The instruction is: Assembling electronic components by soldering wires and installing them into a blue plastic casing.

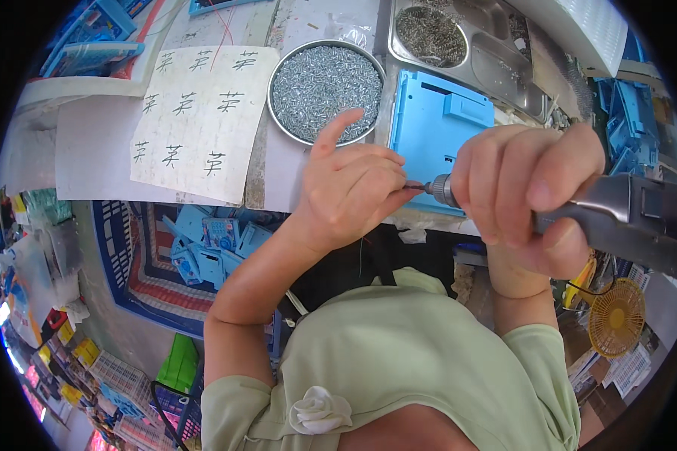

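Note:
My right hand (523, 184) is wrapped round a dark electric screwdriver (624, 214). Its collar and thin bit point left, toward my left hand (353, 180). The thumb and forefinger of that hand are pinched together at the bit's tip, with the little finger raised; whatever lies between them is too small to make out. Just beyond the bit lies a light-blue plastic casing (423, 124) with a raised rectangular part, its near right portion hidden by my right hand. Left of the casing, a round metal dish (271, 105) holds a heap of small silvery screws.
A steel compartment tray (496, 64) with small metal parts stands behind the casing. Paper with handwriting (195, 124) lies left of the dish. Below the table's edge, a blue basket (116, 255) holds blue plastic parts. A yellow fan (617, 319) is at the lower right.

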The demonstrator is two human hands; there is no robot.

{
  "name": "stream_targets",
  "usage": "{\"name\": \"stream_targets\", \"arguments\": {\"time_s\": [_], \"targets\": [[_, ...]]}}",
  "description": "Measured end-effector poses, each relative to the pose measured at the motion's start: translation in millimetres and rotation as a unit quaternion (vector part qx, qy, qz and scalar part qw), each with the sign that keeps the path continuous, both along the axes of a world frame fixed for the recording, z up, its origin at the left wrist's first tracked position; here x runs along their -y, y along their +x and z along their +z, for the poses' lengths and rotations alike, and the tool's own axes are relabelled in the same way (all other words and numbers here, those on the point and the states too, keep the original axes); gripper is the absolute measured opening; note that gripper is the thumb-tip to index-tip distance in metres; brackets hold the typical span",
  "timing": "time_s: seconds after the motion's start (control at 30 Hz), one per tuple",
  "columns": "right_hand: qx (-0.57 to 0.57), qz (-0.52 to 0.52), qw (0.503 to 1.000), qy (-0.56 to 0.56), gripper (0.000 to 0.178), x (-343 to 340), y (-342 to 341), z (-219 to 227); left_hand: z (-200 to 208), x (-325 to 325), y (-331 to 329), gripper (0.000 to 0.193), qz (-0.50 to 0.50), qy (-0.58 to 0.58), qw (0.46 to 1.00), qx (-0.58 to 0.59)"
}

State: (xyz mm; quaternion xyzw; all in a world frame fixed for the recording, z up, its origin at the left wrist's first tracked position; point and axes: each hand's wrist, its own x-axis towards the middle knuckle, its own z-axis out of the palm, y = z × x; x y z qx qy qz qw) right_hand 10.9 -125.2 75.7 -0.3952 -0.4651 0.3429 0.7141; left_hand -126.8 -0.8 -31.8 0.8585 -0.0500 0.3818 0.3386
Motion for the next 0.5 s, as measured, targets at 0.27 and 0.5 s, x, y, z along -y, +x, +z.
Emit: {"name": "stream_targets", "arguments": {"time_s": [0.27, 0.5], "targets": [[-0.001, -0.005, 1.0, -0.006, 0.026, 5.5, -7.5, 7.6, 13.1, -6.9, -12.8, 0.022, -0.038, -0.013, 0.999, -0.026], [-0.009, 0.005, 1.0, -0.01, 0.025, 6.0, -11.3, 4.7, 6.4, -1.5, -19.7, 0.021, -0.03, -0.038, 0.999, -0.015]]}}
